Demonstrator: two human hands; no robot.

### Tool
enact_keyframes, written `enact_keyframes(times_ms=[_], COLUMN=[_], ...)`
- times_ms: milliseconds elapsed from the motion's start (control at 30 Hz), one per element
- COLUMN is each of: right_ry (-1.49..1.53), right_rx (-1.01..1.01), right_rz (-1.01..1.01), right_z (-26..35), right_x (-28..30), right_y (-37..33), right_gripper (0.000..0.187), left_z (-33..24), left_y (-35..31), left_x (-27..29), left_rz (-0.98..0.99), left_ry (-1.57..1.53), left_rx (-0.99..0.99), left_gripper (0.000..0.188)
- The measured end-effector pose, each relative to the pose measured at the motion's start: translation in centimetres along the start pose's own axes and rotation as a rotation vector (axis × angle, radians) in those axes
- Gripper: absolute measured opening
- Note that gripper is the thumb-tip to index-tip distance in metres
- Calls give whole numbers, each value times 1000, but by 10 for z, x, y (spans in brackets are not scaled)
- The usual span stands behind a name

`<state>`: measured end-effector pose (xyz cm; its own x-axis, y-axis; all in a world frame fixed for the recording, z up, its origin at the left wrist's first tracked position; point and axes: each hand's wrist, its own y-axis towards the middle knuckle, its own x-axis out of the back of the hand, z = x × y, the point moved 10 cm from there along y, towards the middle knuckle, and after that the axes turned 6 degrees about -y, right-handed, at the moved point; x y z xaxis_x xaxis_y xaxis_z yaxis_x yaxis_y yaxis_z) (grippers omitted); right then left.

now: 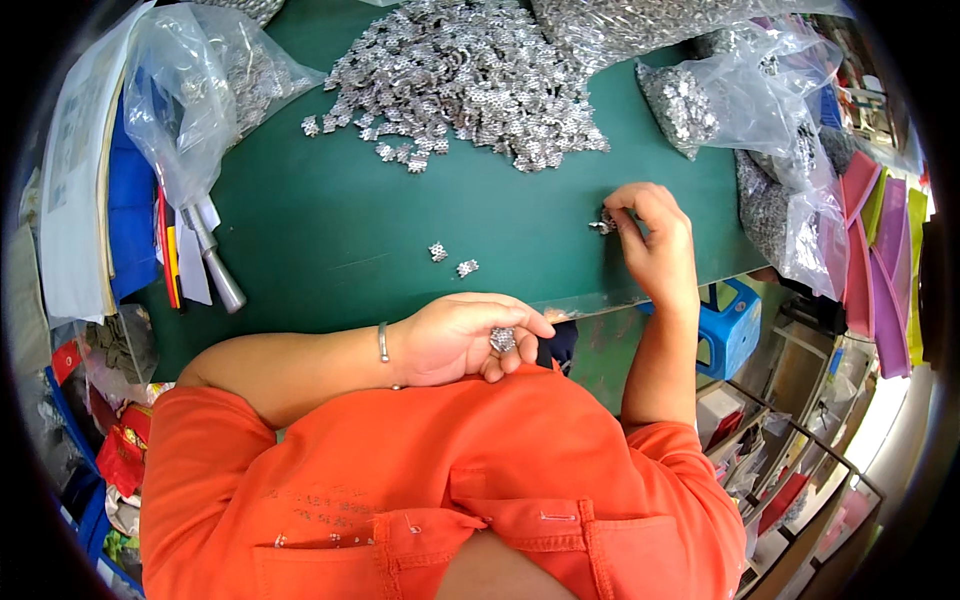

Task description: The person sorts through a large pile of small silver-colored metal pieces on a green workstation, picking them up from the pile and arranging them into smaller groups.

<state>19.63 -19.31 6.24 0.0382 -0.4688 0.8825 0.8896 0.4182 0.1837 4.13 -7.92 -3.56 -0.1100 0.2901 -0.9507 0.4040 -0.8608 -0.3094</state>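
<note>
My left hand [465, 338] lies palm up at the table's near edge, a bracelet on its wrist. Its curled fingers cradle a few small silver metal pieces [502, 339] with bumpy, link-like outlines. Farther right, my right hand [652, 235] reaches down to the green tabletop. Thumb and fingertips pinch one or more similar metal pieces [602, 225], partly hidden by the fingers. Two loose silver pieces, one here [438, 252] and another [468, 268], lie on the table beyond my left hand. A large heap of the same pieces [470, 85] spreads over the far middle.
Clear plastic bags of metal pieces stand at the left [185, 110] and right [690, 110]. A metal-handled tool [215, 265] and pens lie by a blue folder [132, 200]. Beyond the table's right edge are a blue stool [728, 330] and coloured strips [880, 260].
</note>
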Motion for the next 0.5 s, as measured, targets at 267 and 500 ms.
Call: enact_keyframes(times_ms=[267, 500], right_ry=[403, 375], right_rx=[391, 305], right_rz=[130, 111], right_z=[107, 86], right_x=[-59, -57], right_y=[-8, -1], right_gripper=[21, 21], left_z=[6, 5], left_y=[-1, -1], left_x=[1, 3], left_rz=[-12, -9], left_ry=[92, 31], left_rx=[59, 49], left_gripper=[24, 23])
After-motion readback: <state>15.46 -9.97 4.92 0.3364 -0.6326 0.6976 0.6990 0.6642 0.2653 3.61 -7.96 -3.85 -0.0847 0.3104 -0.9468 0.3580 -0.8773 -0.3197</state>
